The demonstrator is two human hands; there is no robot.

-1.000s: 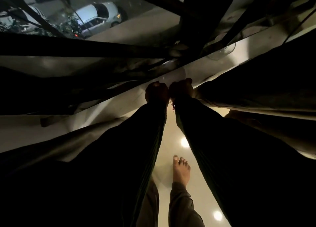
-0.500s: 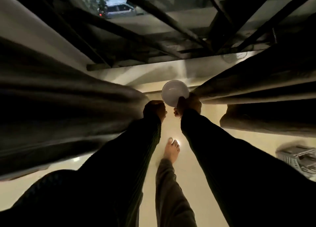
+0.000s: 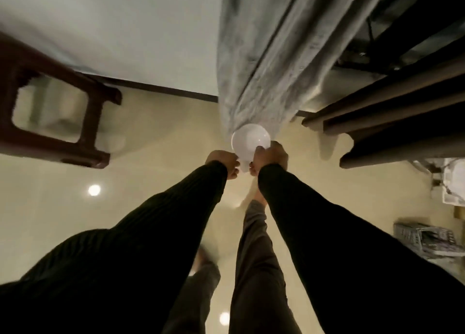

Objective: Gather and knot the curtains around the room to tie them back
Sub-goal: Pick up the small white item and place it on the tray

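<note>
1. Seen from the head view, looking steeply down: two dark ribbed sleeves reaching forward over a glossy cream floor.
2. Left hand: fingers curled, touching the edge of a white round object; cannot tell whether holding it or cloth.
3. Right hand: fingers curled, pinching the lower rim of the same white round object, thumb on its face.
4. White round object: shaped like a small bowl or disc, sitting right at the bottom end of the pale grey curtain.
5. Pale grey curtain: gathered into one narrow bunch, hanging from the upper right down to the hands, its lower end just behind the white object.
6. Darker curtain folds: to the right, apart from the grey bunch, ends just above the floor.
7. Dark wooden frame: at left, near a pale wall with a dark skirting strip.
8. Grey trouser legs and a bare foot below the arms.
9. Woven basket on the floor at far right.
</note>
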